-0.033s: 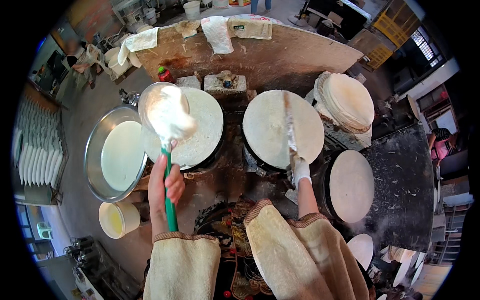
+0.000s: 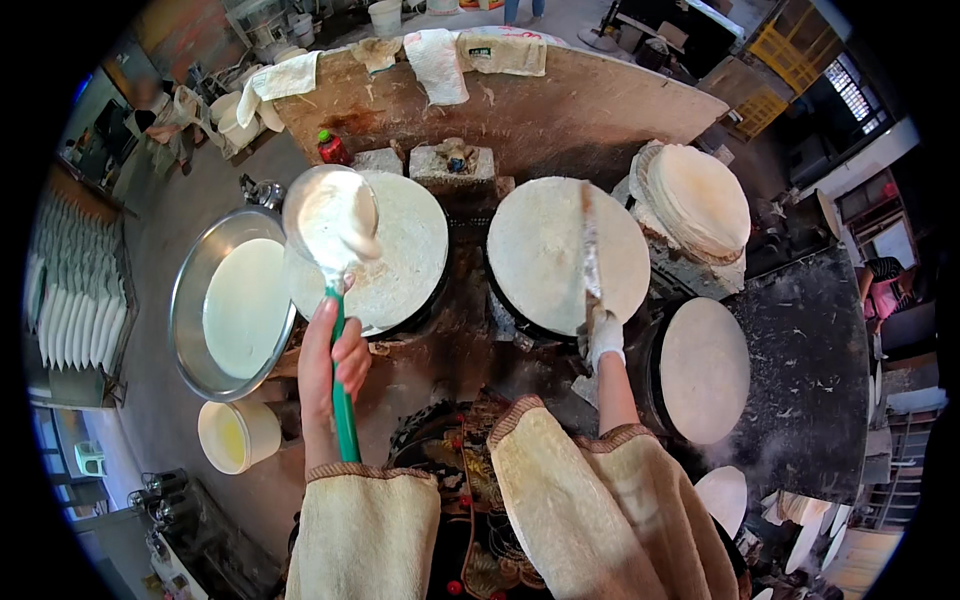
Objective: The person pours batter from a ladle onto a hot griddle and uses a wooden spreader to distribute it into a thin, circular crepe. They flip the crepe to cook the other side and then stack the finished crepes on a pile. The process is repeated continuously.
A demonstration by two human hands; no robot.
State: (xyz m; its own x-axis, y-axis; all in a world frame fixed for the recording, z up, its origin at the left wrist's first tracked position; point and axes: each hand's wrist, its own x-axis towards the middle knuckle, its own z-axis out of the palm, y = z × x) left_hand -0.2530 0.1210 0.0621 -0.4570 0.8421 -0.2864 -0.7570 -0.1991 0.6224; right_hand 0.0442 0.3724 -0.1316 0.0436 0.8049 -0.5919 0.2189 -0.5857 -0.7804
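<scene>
My left hand [image 2: 334, 350] is closed round the green handle of a ladle [image 2: 345, 405]. The ladle's round bowl, coated with white batter, hangs over the left edge of a round griddle [image 2: 415, 235] covered by a pale sheet. My right hand [image 2: 604, 340], in a white glove, grips a long flat spatula [image 2: 590, 245]. Its blade lies across a second pale round sheet [image 2: 535, 250] on the middle griddle. A wide metal basin [image 2: 185, 320] of white batter [image 2: 245, 310] stands left of the ladle.
A third griddle with a pale round [image 2: 705, 370] is at right, beside a black surface [image 2: 800, 380]. Behind it rises a stack of thin flatbreads [image 2: 700, 200]. A bucket [image 2: 262, 440] with yellow liquid stands below the basin. A board [image 2: 500, 110] draped with cloths closes the back.
The spatula blade has shifted slightly to the right across the middle round. The ladle has moved very little, and the batter in its bowl looks less spread over the rim.
</scene>
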